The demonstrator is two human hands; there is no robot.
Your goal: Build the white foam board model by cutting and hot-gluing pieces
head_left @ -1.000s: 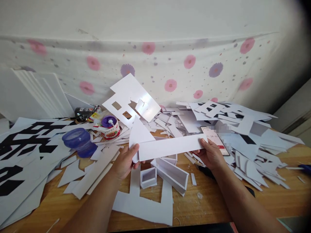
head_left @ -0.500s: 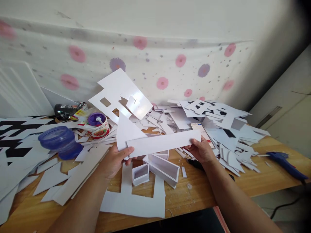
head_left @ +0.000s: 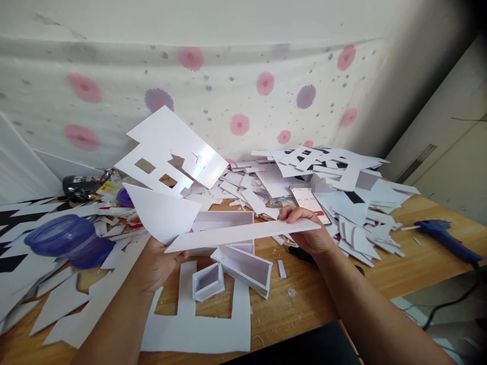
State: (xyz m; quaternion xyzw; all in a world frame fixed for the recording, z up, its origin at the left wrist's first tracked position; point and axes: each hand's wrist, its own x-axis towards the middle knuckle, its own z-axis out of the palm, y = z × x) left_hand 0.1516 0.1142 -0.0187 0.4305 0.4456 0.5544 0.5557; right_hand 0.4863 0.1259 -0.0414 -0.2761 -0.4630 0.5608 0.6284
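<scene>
Between my two hands a long white foam board strip [head_left: 243,232] is held up, tilted so its face looks narrow. My right hand [head_left: 306,230] pinches its right end, fingers on top. At the left end, my left hand [head_left: 158,261] grips the strip together with a curved-edge white board piece [head_left: 162,210] that rises above it; some of its fingers are hidden. Below the strip, a small open box [head_left: 208,281] and a longer trough-shaped box [head_left: 247,268] rest on a cut-out white board [head_left: 201,332]. Behind the strip stands another white box [head_left: 224,219], partly covered.
A blue glue gun [head_left: 445,238] with a cord lies at the right table edge. White scraps [head_left: 258,187] are heaped at the back, beside a phone [head_left: 309,203]. A blue plastic jar [head_left: 70,241] lies on its side at left. A large cut board [head_left: 171,147] leans behind.
The strip has tipped from facing me to nearly flat, and my right fingers have come over its top edge. The curved piece has swung left. The camera view has shifted slightly.
</scene>
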